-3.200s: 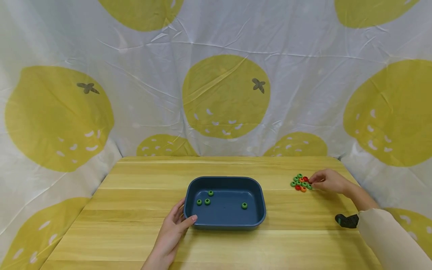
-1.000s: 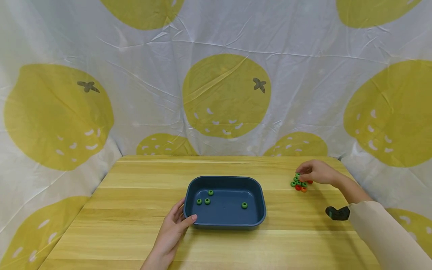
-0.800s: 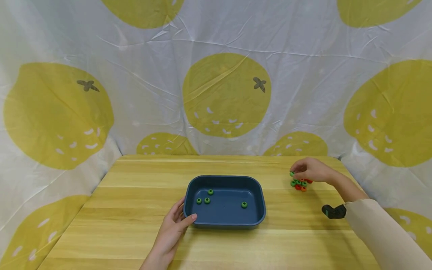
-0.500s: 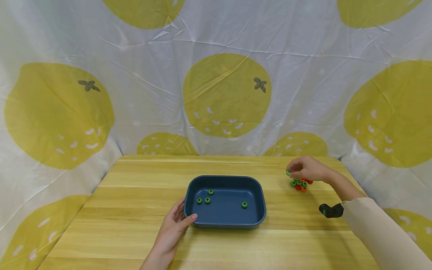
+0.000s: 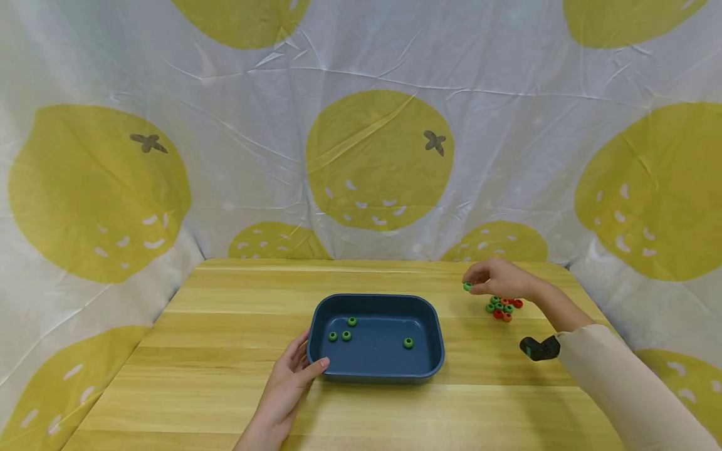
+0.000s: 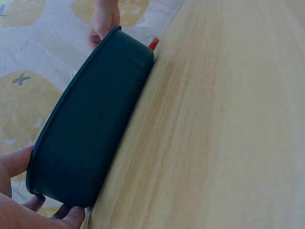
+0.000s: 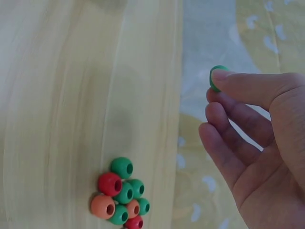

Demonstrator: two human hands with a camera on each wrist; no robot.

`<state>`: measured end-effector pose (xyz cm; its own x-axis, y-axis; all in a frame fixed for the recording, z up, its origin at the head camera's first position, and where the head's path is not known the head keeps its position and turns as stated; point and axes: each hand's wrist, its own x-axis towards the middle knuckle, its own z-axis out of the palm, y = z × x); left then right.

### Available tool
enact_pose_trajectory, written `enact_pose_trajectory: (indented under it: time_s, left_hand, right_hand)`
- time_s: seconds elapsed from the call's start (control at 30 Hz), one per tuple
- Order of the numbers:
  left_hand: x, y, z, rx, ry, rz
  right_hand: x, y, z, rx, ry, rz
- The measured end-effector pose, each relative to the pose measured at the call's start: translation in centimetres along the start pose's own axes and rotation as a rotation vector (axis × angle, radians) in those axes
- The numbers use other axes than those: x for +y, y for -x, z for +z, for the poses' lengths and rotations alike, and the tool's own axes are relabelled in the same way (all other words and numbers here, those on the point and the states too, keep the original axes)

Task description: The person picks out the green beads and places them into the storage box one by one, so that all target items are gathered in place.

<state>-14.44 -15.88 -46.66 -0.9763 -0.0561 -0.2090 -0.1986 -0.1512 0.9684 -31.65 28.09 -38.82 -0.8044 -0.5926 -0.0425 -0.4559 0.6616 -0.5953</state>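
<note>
A dark blue rectangular tray [image 5: 372,364] stands on the table with several green beads [image 5: 408,343] inside. My left hand [image 5: 284,385] grips its left end. The thumb lies over the rim, while the other fingers rest against the outer wall in the left wrist view. Up in the air at the back right, my right hand [image 5: 502,279] pinches a green bead [image 5: 467,287] between thumb and index finger. In the right wrist view, its other fingers curve loosely below the bead. Just beneath this hand sits a cluster of green, red and orange beads [image 7: 125,192].
The wooden table [image 5: 225,351] backs onto a hanging cloth [image 5: 372,56] printed with yellow fruit. A black device [image 5: 540,349] sticks out by the right sleeve [image 5: 632,376], low over the table.
My right hand has taken a green bead from the back of the cluster, lifted it and carried it left, toward the tray. The left hand and the tray have stayed put.
</note>
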Motion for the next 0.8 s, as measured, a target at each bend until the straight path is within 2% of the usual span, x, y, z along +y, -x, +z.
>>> enact_pose_trajectory:
  time_s: [0.8]
  left_hand:
    - [-0.1, -0.1, -0.2, 0.000, 0.004, -0.010]
  right_hand:
    - [-2.8, -3.0, 0.9, -0.073, 0.037, -0.123]
